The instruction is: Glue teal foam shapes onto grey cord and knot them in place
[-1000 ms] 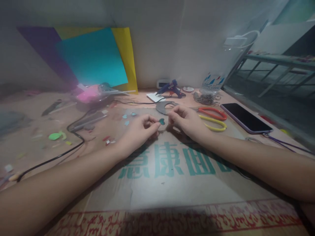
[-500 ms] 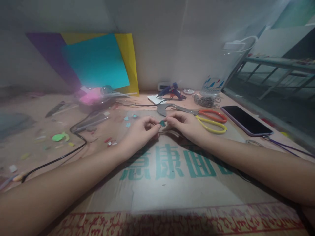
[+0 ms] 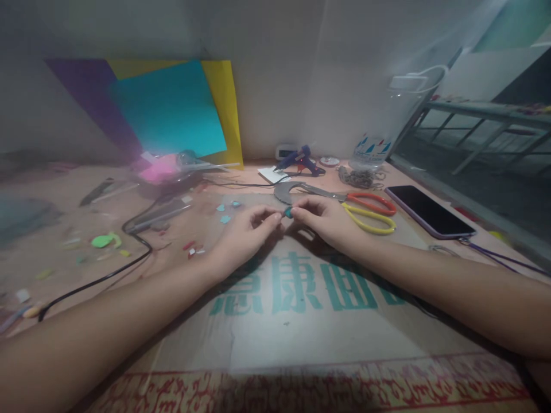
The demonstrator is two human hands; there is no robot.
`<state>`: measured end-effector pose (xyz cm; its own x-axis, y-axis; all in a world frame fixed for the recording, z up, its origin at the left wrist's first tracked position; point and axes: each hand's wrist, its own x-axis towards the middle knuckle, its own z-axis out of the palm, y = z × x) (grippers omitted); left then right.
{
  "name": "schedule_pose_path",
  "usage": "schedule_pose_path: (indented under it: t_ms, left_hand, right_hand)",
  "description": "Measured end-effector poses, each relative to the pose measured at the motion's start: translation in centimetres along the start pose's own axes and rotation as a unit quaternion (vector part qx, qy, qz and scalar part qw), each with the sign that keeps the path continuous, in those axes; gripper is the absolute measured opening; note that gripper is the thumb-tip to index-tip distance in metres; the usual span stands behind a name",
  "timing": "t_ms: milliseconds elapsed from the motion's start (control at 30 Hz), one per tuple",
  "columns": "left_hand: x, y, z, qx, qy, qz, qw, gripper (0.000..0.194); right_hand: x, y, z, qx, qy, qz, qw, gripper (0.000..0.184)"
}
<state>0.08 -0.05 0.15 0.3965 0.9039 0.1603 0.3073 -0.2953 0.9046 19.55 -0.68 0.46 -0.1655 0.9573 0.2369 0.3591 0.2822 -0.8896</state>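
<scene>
My left hand (image 3: 245, 235) and my right hand (image 3: 327, 221) meet over a flat piece of cardboard (image 3: 301, 321) with green printed characters. Both pinch a small teal paper cut-out (image 3: 287, 212) between their fingertips, the fingers of each hand curled closed around it. Only a sliver of the teal piece shows between the fingertips. A thin wire seems to lie on the cardboard under my right hand.
Large scissors (image 3: 357, 203) with orange and yellow handles lie just behind my right hand, a phone (image 3: 429, 210) to their right. A blue glue gun (image 3: 299, 160), a plastic bottle (image 3: 379, 137) and coloured paper sheets (image 3: 167, 109) stand at the wall. A black cable (image 3: 129, 252) and paper scraps lie left.
My hands have closed together on the teal piece. It showed as a heart shape between them before and is now mostly covered by the fingertips.
</scene>
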Motion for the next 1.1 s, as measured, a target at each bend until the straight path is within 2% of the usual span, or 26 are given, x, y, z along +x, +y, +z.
schedule_pose_path:
  t_ms: [233, 433, 567, 667, 800, 1100]
  left_hand:
    - [0.08, 0.26, -0.18, 0.055, 0.014, 0.0, 0.998, 0.031]
    - [-0.09, 0.69, -0.21, 0.059, 0.007, -0.008, 0.998, 0.025]
    - [-0.02, 0.54, -0.24, 0.058, 0.003, -0.005, 0.998, 0.022]
    - [0.03, 0.36, -0.2, 0.04, 0.002, -0.004, 0.999, 0.027]
    - [0.01, 0.28, -0.19, 0.043, 0.029, -0.007, 0.999, 0.032]
    - [0.09, 0.47, -0.14, 0.039, 0.021, -0.011, 0.999, 0.023]
  right_hand:
    - [-0.22, -0.09, 0.06, -0.014, 0.001, -0.003, 1.0, 0.023]
    - [-0.31, -0.3, 0.15, -0.045, 0.0, -0.004, 0.999, 0.021]
    - [-0.15, 0.04, 0.26, -0.012, 0.007, -0.008, 1.0, 0.02]
    - [-0.09, 0.24, 0.33, 0.008, 0.013, -0.004, 1.0, 0.021]
    - [-0.27, 0.13, 0.41, 0.016, 0.015, 0.006, 1.0, 0.022]
    - [-0.25, 0.34, 0.36, -0.002, -0.001, -0.003, 1.0, 0.02]
